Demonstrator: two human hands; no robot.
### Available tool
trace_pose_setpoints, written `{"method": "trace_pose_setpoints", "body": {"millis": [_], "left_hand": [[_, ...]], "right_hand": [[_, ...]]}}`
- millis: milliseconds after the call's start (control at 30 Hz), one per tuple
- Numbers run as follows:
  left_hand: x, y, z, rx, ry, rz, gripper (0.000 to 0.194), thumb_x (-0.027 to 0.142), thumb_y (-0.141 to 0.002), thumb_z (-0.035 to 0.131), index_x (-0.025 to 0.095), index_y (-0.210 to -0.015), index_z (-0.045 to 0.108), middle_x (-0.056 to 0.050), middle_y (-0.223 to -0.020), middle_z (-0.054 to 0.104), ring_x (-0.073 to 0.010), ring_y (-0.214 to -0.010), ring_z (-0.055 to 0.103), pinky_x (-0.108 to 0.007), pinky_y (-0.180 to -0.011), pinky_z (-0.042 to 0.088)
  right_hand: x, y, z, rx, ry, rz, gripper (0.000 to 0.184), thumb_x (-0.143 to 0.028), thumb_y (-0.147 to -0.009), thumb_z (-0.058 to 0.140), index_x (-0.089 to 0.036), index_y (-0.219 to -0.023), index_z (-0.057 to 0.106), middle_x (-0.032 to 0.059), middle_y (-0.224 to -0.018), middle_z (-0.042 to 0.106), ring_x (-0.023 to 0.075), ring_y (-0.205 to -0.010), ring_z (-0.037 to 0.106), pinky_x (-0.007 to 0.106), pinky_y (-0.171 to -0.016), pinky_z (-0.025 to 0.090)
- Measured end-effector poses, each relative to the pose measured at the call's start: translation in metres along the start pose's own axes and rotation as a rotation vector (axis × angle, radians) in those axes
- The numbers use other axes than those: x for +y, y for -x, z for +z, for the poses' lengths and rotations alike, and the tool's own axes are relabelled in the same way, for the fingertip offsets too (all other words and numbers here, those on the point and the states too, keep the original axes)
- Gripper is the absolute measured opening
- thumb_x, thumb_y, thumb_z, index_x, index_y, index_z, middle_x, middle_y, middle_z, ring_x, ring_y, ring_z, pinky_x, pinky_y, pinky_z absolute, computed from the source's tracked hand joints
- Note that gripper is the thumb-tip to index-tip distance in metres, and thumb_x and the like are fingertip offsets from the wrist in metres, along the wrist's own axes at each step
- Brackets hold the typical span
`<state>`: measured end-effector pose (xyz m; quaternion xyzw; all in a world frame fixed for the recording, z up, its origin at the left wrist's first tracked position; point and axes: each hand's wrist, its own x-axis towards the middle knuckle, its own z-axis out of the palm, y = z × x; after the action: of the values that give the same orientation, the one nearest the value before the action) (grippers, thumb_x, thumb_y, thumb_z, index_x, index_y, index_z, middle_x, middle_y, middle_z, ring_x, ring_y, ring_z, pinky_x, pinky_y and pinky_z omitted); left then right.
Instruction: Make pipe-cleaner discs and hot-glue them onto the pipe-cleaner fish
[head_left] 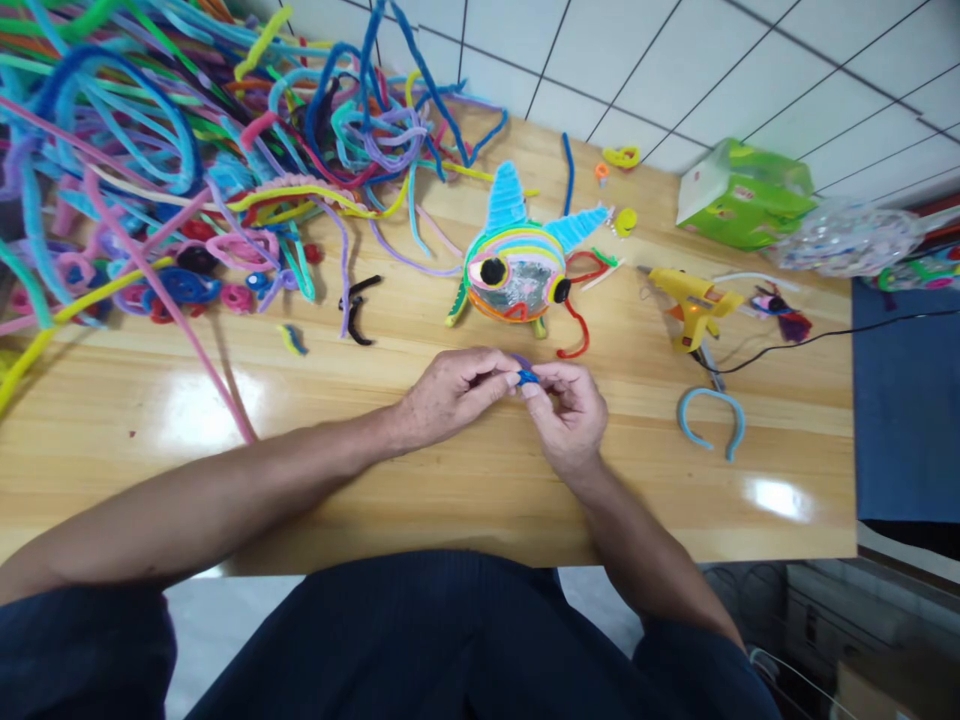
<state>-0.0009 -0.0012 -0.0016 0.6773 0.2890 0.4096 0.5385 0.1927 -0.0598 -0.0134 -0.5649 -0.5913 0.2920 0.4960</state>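
Observation:
Between the fingertips of both hands is a small twisted blue pipe cleaner (528, 378), with a bit of purple showing just behind it. My left hand (457, 392) pinches its left end between thumb and forefinger. On the right end, my right hand (568, 408) closes in a similar pinch, with its other fingers curled. Directly beyond my hands stands a fish-like figure (517, 285) of coloured pipe cleaners, with a silvery face, black eyes and two light-blue upright points. A red pipe cleaner (577, 340) curls beside it.
A tangled heap of pipe cleaners (150, 160) covers the table's left and back. To the right lie a yellow glue gun (694, 305) with a black cord and a light-blue curved pipe cleaner (711, 398). A green tissue pack (746, 195) stands by the tiled wall.

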Motion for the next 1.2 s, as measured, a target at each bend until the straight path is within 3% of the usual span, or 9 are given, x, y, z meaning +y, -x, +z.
{"method": "trace_pose_setpoints", "body": {"millis": [400, 967, 1200], "left_hand": [[0.0001, 0.0003, -0.0002, -0.020, 0.017, -0.056, 0.018, 0.026, -0.106, 0.064, 0.016, -0.099, 0.078, -0.005, -0.092, 0.083, -0.0131, -0.081, 0.074, -0.023, -0.076, 0.057], [-0.0001, -0.0003, 0.0004, -0.015, 0.047, -0.077, 0.017, 0.024, -0.103, 0.064, 0.015, -0.096, 0.077, -0.003, -0.085, 0.078, -0.0115, -0.075, 0.067, -0.022, -0.072, 0.052], [0.0007, -0.0014, -0.0005, -0.015, 0.111, -0.159, 0.020, 0.029, -0.102, 0.066, 0.014, -0.093, 0.076, -0.003, -0.081, 0.078, -0.0111, -0.072, 0.066, -0.022, -0.070, 0.052]], "right_hand": [[0.0013, -0.0019, -0.0023, 0.020, 0.056, -0.037, 0.003, -0.029, -0.097, 0.075, -0.028, -0.100, 0.074, 0.0013, -0.091, 0.080, 0.0172, -0.079, 0.075, 0.034, -0.074, 0.064], [0.0028, -0.0022, -0.0016, 0.016, 0.057, -0.013, 0.003, -0.027, -0.096, 0.075, -0.026, -0.099, 0.075, 0.0006, -0.090, 0.081, 0.0157, -0.075, 0.074, 0.032, -0.072, 0.062], [0.0045, 0.0003, -0.0011, 0.006, -0.006, 0.005, 0.008, -0.029, -0.098, 0.077, -0.026, -0.105, 0.075, -0.0013, -0.088, 0.079, 0.0141, -0.073, 0.072, 0.030, -0.072, 0.059]]}}
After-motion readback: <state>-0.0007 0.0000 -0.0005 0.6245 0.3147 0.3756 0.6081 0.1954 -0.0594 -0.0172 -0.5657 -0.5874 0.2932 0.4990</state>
